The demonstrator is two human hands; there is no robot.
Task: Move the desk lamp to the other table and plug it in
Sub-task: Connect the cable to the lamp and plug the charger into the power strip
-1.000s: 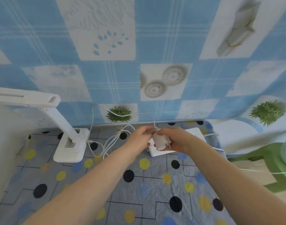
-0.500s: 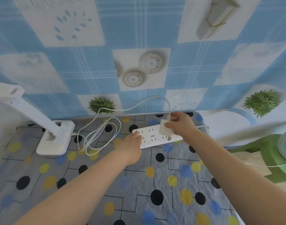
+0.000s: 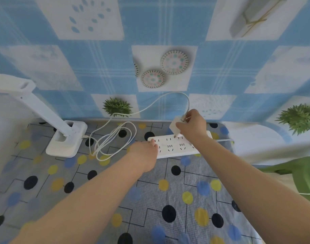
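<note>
- My right hand point(image 3: 191, 125) grips the white plug adapter point(image 3: 175, 126), fingers curled round its top and back, holding it tilted with its prongs right at the back row of sockets on the power strip point(image 3: 175, 147). I cannot tell whether the prongs are in yet.
- My left hand point(image 3: 144, 153) rests on the left end of the power strip, fingers bent down over its edge and pressing on it; it closes round nothing.
- The power strip lies flat on the table point(image 3: 150, 199), near the back edge by the wall, with its own cable running off to the right.
- The desk lamp point(image 3: 66, 140) stands upright on the same table at the back left, well apart from the strip. Its square white base sits on the cloth, its arm slants up and to the left, and the head reaches out of view at the left edge.
- The lamp's cord point(image 3: 113, 140) leaves the base, lies in loose loops on the cloth between lamp and strip, then arcs up in front of the wall and comes down into the adapter in my right hand.
- The table wears a grey cloth with black, yellow and blue dots.
</note>
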